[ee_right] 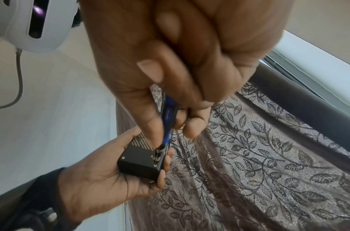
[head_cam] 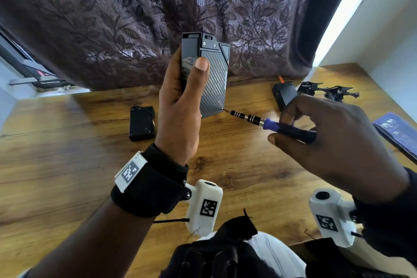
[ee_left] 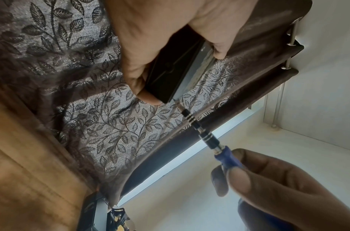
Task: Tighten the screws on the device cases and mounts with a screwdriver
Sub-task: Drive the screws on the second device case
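A leaf-patterned curtain (head_cam: 135, 18) hung behind the wooden tabletop (head_cam: 67, 153). My left hand (head_cam: 180, 106) clamped the device case (head_cam: 213, 79) upright in the air; my right hand (head_cam: 334, 142) pinched the screwdriver (head_cam: 266, 121), tip at the lower corner screw (small, likely easy to slip off). The case seemed rigid and light, with open room around it

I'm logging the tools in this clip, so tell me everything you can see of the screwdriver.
The screwdriver is a slim precision driver with a blue handle that looks plastic, a black knurled shaft with silver rings, and a fine metal tip. The right hand pinches the handle between thumb and fingers. It lies nearly level in the air above the table, angled slightly upward to the left. Its tip meets a screw at the lower corner of the ribbed device case, which the left hand holds upright.
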{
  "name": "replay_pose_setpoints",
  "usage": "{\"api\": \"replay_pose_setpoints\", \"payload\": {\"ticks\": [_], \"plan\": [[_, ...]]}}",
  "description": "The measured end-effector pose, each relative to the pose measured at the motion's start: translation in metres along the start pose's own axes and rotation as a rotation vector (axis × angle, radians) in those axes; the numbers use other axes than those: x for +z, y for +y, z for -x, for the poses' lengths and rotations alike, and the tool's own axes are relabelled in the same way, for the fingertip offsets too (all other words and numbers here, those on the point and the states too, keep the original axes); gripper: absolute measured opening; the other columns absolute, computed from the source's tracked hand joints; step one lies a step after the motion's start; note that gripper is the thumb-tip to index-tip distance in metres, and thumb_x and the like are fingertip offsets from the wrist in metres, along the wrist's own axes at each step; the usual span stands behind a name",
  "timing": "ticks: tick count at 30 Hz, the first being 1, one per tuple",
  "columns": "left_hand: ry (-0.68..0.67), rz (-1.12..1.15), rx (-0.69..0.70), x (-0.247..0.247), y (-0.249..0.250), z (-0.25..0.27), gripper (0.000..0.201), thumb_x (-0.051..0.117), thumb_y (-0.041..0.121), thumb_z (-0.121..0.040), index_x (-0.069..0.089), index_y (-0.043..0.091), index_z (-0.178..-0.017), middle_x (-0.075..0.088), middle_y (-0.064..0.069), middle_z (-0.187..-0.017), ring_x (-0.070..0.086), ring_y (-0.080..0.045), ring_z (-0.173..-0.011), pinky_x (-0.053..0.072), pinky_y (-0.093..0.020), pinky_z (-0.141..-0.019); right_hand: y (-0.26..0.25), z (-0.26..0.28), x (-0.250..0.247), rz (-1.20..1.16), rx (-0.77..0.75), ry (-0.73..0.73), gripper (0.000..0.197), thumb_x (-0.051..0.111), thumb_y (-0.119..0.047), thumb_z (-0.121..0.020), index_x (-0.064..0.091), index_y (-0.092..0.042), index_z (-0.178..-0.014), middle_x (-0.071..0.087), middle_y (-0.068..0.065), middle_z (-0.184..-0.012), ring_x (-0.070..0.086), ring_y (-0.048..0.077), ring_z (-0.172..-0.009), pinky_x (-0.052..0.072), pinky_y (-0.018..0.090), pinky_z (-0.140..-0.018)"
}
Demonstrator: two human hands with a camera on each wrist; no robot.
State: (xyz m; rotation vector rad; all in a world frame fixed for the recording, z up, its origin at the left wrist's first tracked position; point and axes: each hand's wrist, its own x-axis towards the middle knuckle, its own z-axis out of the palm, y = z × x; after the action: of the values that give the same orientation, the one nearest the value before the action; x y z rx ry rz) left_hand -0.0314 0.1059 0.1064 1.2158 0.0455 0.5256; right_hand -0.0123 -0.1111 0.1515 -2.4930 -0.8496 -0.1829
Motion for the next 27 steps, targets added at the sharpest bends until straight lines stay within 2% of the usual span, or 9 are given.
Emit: {"api": "replay_pose_setpoints", "payload": {"ticks": [3,5,7,10,14,17,20,23,27], "plan": [[-0.001,-0.012,-0.008,0.000,-0.001,0.002,0.043,0.048,0.026,-0.106,0.048,0.006,-0.144,0.063,-0.007,-0.129,0.058,-0.037,-0.126,0.043,-0.072,-0.107,-0.001,-0.002,0.001,-0.003,0.005,0.038,0.031,0.068,-0.051,-0.086,0.069,-0.024,-0.071,0.065,-0.008,-0.063,0.054,0.008,-0.058,0.039,0.007,-0.065],[-0.001,-0.011,-0.014,-0.002,-0.002,0.002,0.045,0.047,0.026,-0.106,0.046,0.004,-0.145,0.062,-0.010,-0.131,0.057,-0.041,-0.128,0.044,-0.073,-0.106,-0.001,-0.003,0.001,-0.011,0.024,0.047,0.050,0.054,-0.056,-0.098,0.070,-0.024,-0.064,0.058,-0.010,-0.049,0.054,0.009,-0.050,0.041,0.013,-0.059],[0.008,-0.009,-0.015,-0.004,-0.001,-0.001,0.045,0.047,0.027,-0.106,0.045,0.003,-0.144,0.062,-0.012,-0.131,0.058,-0.042,-0.125,0.044,-0.074,-0.105,-0.001,-0.005,0.001,-0.070,0.045,0.033,0.050,0.051,-0.053,-0.099,0.071,-0.024,-0.064,0.052,-0.014,-0.042,0.057,0.003,-0.050,0.038,0.011,-0.051],[0.023,0.010,-0.023,-0.007,0.002,-0.007,0.040,0.047,0.029,-0.105,0.050,0.009,-0.139,0.062,-0.014,-0.131,0.054,-0.050,-0.130,0.042,-0.076,-0.104,0.000,-0.008,-0.001,-0.151,0.078,-0.042,0.039,0.055,-0.051,-0.093,0.073,-0.027,-0.067,0.055,-0.026,-0.049,0.058,0.002,-0.045,0.043,0.020,-0.050],[0.068,0.046,-0.059,-0.013,0.002,-0.006,0.050,0.045,0.033,-0.106,0.044,0.006,-0.147,0.054,-0.028,-0.143,0.054,-0.051,-0.128,0.052,-0.063,-0.099,0.002,-0.007,-0.010,-0.235,0.138,-0.010,0.039,0.055,-0.060,-0.088,0.074,-0.031,-0.069,0.058,-0.002,-0.048,0.052,0.018,-0.037,0.042,0.035,-0.049],[0.079,0.129,-0.121,-0.017,-0.002,-0.001,0.055,0.043,0.040,-0.106,0.040,0.010,-0.151,0.049,-0.033,-0.147,0.058,-0.051,-0.122,0.057,-0.052,-0.089,0.000,-0.007,-0.012,-0.492,0.208,-0.008,0.029,0.061,-0.056,-0.082,0.073,-0.030,-0.081,0.072,0.002,-0.062,0.044,0.017,-0.026,0.035,0.023,-0.034],[0.091,0.213,-0.158,-0.017,-0.006,0.002,0.059,0.042,0.046,-0.106,0.039,0.011,-0.152,0.049,-0.035,-0.146,0.062,-0.049,-0.118,0.058,-0.050,-0.087,-0.010,-0.002,-0.010,-0.598,0.183,-0.058,0.019,0.073,-0.041,-0.076,0.076,-0.031,-0.092,0.071,0.001,-0.065,0.045,0.008,-0.031,0.034,0.015,-0.036],[0.099,0.255,-0.151,-0.013,-0.008,0.003,0.058,0.038,0.047,-0.107,0.039,0.009,-0.152,0.050,-0.037,-0.144,0.063,-0.042,-0.110,0.058,-0.051,-0.087,-0.017,0.002,0.000,-0.564,0.118,-0.042,0.024,0.079,-0.026,-0.080,0.079,-0.034,-0.103,0.070,-0.013,-0.068,0.060,0.000,-0.049,0.036,0.005,-0.047],[0.087,0.254,-0.129,-0.011,-0.009,0.002,0.061,0.030,0.050,-0.107,0.038,0.010,-0.153,0.049,-0.038,-0.142,0.066,-0.039,-0.103,0.059,-0.050,-0.079,-0.020,0.005,0.009,-0.554,0.093,-0.028,0.026,0.078,-0.027,-0.083,0.078,-0.035,-0.108,0.076,-0.026,-0.090,0.072,-0.004,-0.080,0.055,0.015,-0.069]]}}
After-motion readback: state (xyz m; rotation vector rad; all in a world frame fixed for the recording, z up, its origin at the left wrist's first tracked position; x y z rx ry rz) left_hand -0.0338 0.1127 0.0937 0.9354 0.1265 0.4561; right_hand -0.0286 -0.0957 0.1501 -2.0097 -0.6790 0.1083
